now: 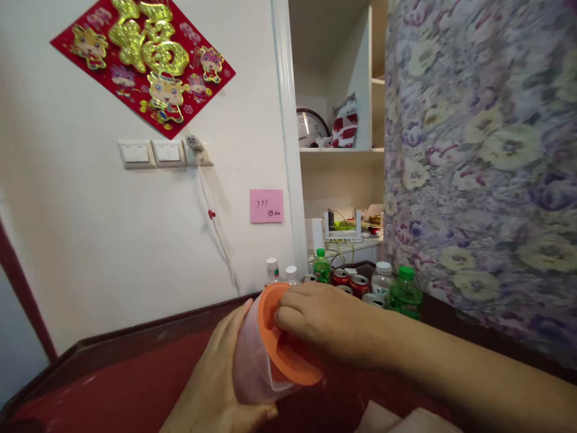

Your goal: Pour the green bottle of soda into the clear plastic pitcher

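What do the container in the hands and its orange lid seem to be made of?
The container, held by the left hand, looks like translucent frosted plastic: its wall is cloudy and lets a pinkish tone through. The orange lid, under the fingers of the right hand, looks like opaque, smooth plastic with a matte to slight sheen and a moulded rim. Neither can be confirmed by look alone.

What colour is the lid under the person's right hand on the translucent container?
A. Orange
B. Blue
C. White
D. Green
A: the right hand rests its fingers on an orange lid that sits on the translucent container, which the left hand grips from the side above the dark red table.
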Available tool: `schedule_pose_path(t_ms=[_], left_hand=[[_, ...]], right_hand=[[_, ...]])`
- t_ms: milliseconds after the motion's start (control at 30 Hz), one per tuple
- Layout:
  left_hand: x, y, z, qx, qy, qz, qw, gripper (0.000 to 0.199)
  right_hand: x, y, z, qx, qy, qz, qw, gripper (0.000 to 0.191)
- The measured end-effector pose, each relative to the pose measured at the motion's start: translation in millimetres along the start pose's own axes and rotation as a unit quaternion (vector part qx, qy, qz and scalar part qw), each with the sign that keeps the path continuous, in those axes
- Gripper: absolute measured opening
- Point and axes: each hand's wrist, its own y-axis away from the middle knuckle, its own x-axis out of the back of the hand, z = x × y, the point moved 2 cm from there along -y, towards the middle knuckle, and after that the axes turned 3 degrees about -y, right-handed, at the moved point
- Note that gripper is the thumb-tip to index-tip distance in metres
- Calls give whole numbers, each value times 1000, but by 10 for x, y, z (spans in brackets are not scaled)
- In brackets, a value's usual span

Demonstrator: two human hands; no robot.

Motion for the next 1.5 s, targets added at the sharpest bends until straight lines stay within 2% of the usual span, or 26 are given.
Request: schedule_pose_path(t_ms=[100, 200, 333, 467, 567, 633, 733, 800, 900, 1000, 1100, 1267, 1400, 1500], left_hand=[[71, -24, -26, 0, 25, -4, 1000, 109], [101, -58, -76, 21, 99, -38, 994, 113], [98, -78, -109, 46, 182, -46, 981, 115], [69, -61, -106, 49, 194, -31, 979, 118], [31, -37, -137, 64, 191, -13, 979, 119], [-6, -17, -181, 72, 196, 1, 978, 117], [-67, 5, -282, 80, 200, 29, 976, 117], [-92, 0, -359, 85, 209, 54, 973, 122], [-88, -52, -453, 108, 228, 79, 964, 125], [-56, -131, -503, 153, 229, 93, 957, 121], [-62, -195, -524, 190, 272, 114, 936, 120], [-180, -259, -500, 194, 346, 131, 909, 110], [-297, -296, -353, 191, 345, 131, 910, 110], [-454, -312, -187, 187, 346, 119, 912, 113]], right_hand=[[19, 28, -14, 43, 59, 9, 997, 15], [82, 100, 0, 96, 110, 57, 988, 20], [162, 177, 73, 98, 131, 122, 979, 22], [167, 212, 155, 49, 50, 175, 982, 21], [130, 264, 210, -34, -105, 219, 969, 18], [81, 324, 243, -121, -245, 257, 927, 17], [-28, 455, 286, -230, -436, 346, 798, 15], [-114, 562, 321, -258, -500, 408, 719, 21], [-269, 752, 397, -287, -525, 479, 642, 31], [-460, 931, 448, -332, -533, 502, 595, 42], [-665, 1045, 438, -373, -564, 477, 561, 51], [-999, 1140, 387, -399, -638, 458, 473, 54], [-1198, 1214, 398, -415, -649, 457, 445, 53], [-1295, 1293, 433, -430, -647, 466, 423, 52]])
